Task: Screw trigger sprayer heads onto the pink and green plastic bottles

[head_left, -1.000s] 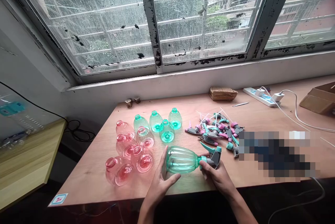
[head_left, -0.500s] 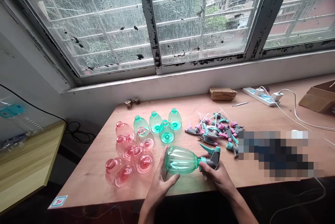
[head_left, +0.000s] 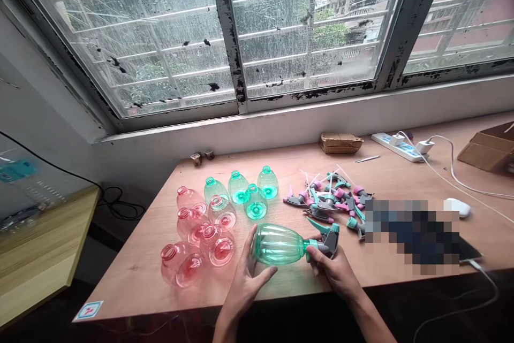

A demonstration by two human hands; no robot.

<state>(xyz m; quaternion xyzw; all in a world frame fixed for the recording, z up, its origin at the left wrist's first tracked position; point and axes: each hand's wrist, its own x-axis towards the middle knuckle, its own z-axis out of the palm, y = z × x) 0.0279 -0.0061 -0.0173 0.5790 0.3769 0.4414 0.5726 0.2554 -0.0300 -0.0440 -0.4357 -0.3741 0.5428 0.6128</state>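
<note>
A clear green spray bottle (head_left: pixel 278 245) lies sideways between my hands above the table's front part, its base to the left. My left hand (head_left: pixel 246 280) cups the base, with the thumb held out below the body. At the neck, my right hand (head_left: pixel 338 273) pinches the collar of the grey and teal trigger sprayer (head_left: pixel 331 238), which sits on the bottle's mouth. Some right-hand fingers are hidden behind the sprayer. Just left of my left hand stand several open red bottles (head_left: pixel 219 246). Several open green bottles (head_left: pixel 256 206) stand behind the held one.
Loose trigger sprayers (head_left: pixel 327 201) lie heaped right of centre. A blurred dark object (head_left: pixel 417 241) and a white case (head_left: pixel 458 207) are farther right. Along the back are a brown packet (head_left: pixel 341 143), a power strip (head_left: pixel 401 147) with cables and a cardboard box (head_left: pixel 488 147).
Both hands keep the same hold on the spray bottle, which has barely shifted. The view has moved very slightly.
</note>
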